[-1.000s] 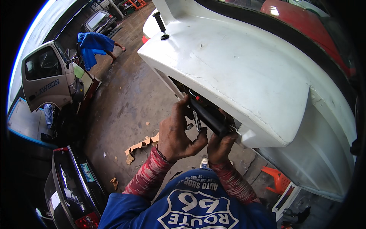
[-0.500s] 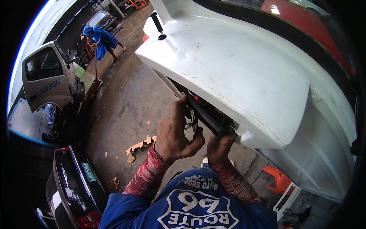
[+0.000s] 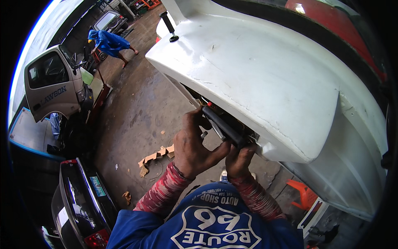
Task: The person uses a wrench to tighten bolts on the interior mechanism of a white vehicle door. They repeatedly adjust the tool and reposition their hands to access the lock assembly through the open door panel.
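A long black bar-shaped part (image 3: 225, 126) sits slantwise at the slot in the edge of a white body panel (image 3: 248, 70). My left hand (image 3: 190, 150) is closed about its far end, fingers behind it and thumb stretched along the near side. Close to that thumb, a slim metal piece (image 3: 217, 130) lies against the bar. The near right end of the bar is pinched by my right hand (image 3: 240, 160), its fingers partly hidden under the panel edge. Inside the slot show thin wires and a small red piece (image 3: 209, 104).
A black knobbed post (image 3: 169, 27) stands on the panel. To the left are a white truck cab (image 3: 52, 79) and a dark car (image 3: 78, 203). A person in a blue raincoat (image 3: 108, 42) bends over farther off. Cardboard (image 3: 156, 155) and an orange chair (image 3: 303, 194) are on the floor.
My left hand has shifted slightly right, its thumb now near my right hand. The metal piece has tilted to lie along the bar. The person in blue has bent lower.
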{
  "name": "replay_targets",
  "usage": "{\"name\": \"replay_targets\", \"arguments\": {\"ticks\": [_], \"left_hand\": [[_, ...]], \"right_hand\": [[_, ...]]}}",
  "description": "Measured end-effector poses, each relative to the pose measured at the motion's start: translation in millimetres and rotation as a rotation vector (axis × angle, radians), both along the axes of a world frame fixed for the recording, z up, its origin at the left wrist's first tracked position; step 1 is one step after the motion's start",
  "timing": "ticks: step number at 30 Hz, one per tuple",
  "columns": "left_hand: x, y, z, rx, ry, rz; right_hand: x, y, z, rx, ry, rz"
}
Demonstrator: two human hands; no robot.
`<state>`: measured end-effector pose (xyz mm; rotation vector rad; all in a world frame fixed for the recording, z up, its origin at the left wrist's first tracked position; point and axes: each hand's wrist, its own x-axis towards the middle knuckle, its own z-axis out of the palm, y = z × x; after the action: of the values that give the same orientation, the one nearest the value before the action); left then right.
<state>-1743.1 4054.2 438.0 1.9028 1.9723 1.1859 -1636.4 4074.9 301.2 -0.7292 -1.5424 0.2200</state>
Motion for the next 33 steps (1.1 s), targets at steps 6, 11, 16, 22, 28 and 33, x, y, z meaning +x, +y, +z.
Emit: {"name": "replay_targets", "arguments": {"ticks": [6,11,16,22,28,33], "left_hand": [[-16.5,-0.6,7.1,-0.031,-0.04,-0.177],[-20.3,0.5,5.0,-0.04,-0.032,-0.185],[-10.4,3.2,-2.5,0.056,-0.001,-0.103],[-9.4,-1.4,-2.7,0.045,-0.111,-0.128],[-20.9,-24.3,-11.1,-0.057,-0.372,-0.138],[-22.9,-44.6,-34.6,-0.272,-0.634,-0.069]], "right_hand": [[2.3,-2.8,7.4,-0.098,-0.059,-0.05],[-4.1,-3.3,5.4,-0.286,0.21,0.174],[-0.1,-10.3,1.1,-0.432,0.174,0.244],[-5.1,-9.4,-14.1,-0.408,0.291,0.339],[-2.4,-13.8,-10.9,-0.602,0.563,0.504],[-0.7,-12.6,6.9,-0.411,0.396,0.386]]}}
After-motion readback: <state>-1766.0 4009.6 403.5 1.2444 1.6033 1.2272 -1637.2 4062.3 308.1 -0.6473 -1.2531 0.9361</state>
